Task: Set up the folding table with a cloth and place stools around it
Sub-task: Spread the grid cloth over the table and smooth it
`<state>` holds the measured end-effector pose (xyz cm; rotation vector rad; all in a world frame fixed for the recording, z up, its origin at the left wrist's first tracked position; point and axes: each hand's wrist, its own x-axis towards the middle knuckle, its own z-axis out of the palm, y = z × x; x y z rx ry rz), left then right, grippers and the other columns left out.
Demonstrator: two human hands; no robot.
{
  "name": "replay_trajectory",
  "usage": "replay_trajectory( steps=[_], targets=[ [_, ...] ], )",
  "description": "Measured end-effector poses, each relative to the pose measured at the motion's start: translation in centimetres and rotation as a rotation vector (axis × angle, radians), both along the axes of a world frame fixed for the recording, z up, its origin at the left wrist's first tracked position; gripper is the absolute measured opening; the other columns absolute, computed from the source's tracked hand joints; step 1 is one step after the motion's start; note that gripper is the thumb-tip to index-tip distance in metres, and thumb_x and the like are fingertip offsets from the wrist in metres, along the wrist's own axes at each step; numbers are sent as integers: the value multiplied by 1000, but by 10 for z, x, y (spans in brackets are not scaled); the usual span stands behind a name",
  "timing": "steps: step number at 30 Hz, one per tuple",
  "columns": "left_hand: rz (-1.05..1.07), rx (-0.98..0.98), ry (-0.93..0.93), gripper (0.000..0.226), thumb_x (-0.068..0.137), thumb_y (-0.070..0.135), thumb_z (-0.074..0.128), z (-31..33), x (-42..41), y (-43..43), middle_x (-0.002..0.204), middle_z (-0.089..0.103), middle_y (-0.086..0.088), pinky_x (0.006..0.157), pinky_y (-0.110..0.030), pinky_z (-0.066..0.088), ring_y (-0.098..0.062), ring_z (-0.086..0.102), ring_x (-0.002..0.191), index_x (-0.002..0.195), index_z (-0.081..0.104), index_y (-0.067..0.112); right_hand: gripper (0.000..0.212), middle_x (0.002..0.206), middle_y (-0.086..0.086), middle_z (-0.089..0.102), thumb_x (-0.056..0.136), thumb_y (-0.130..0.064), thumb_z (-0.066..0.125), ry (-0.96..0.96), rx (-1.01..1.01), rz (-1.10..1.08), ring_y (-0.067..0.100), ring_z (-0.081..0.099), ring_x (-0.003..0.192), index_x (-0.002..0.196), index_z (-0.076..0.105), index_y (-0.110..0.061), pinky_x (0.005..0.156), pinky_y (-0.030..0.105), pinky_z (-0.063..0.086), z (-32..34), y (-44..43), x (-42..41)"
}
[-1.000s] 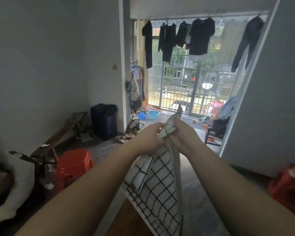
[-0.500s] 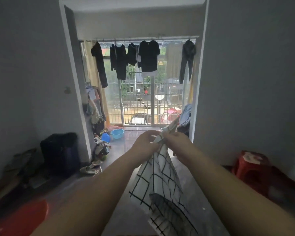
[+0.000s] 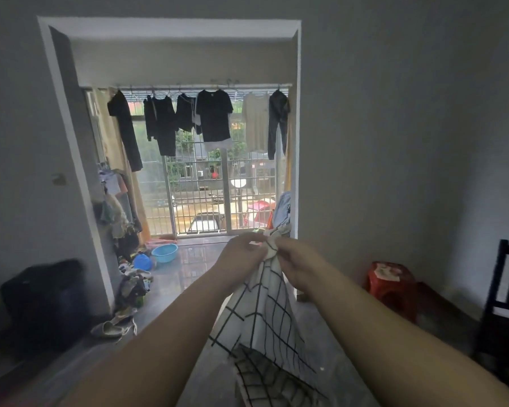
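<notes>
Grey walls frame a balcony doorway (image 3: 171, 54) straight ahead, with laundry (image 3: 213, 116) strung across its far end. Just below the doorway's lower right corner I have both hands up. The left hand (image 3: 241, 259) and right hand (image 3: 297, 265) meet on one bunched corner of the cloth (image 3: 265, 312), white with a black grid, and the fingers of each are curled and pinched on it. The rest hangs down between my forearms and runs out of the bottom of the view. The folding counter is not in view at all.

My worries are these. With both hands on one spot the cloth stays a rope, so a shake may not open it, and I need to find a second corner. I cannot see the lower end, so it could drag on the floor or catch underfoot. Slippers (image 3: 112, 327) and a heap of clutter (image 3: 133, 286) lie at the doorway's left foot, which could trip me if I step that way.

A red stool (image 3: 391, 289) stands right of the doorway against the wall, with something pale on its seat.

As for containers, a blue basin (image 3: 165, 252) sits just inside the doorway's left side, and I can make out nothing in it. A dark suitcase (image 3: 41, 295) further left is blurred, so I cannot tell what it holds.
</notes>
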<state>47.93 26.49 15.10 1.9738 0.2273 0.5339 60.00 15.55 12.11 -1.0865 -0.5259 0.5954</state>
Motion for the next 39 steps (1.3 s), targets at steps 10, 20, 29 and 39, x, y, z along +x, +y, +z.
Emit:
replay_trajectory(
  steps=[10, 20, 29, 39],
  targets=[
    [84, 275, -2, 16, 92, 25, 64, 30, 16, 3, 104, 66, 12, 67, -17, 44, -7, 64, 93, 106, 70, 24, 15, 98, 21, 71, 95, -2, 56, -131, -68, -151, 27, 71, 84, 102, 66, 5, 73, 37, 59, 28, -57, 27],
    [309, 691, 180, 14, 97, 25, 49, 17, 26, 43, 92, 63, 8, 70, -31, 46, -14, 59, 81, 90, 59, 32, 12, 93, 1, 62, 96, -25, 58, -797, -856, -514, 22, 60, 91, 84, 58, -29, 83, 35, 49, 36, -117, 71],
    [460, 876, 362, 25, 88, 3, 51, 1, 13, 69, 98, 63, 1, 77, -33, 49, -23, 60, 91, 95, 65, 23, 14, 90, 9, 59, 99, -12, 45, -907, -1135, -584, 27, 59, 83, 90, 51, -21, 72, 35, 53, 25, -109, 58],
    [327, 859, 271, 19, 95, 3, 43, -20, -35, 152, 84, 55, 1, 72, -33, 46, -23, 58, 84, 91, 51, 20, 15, 75, -6, 44, 102, -25, 44, -1158, -975, -644, 20, 46, 73, 89, 48, -22, 67, 30, 33, 3, -59, -2]
  ],
)
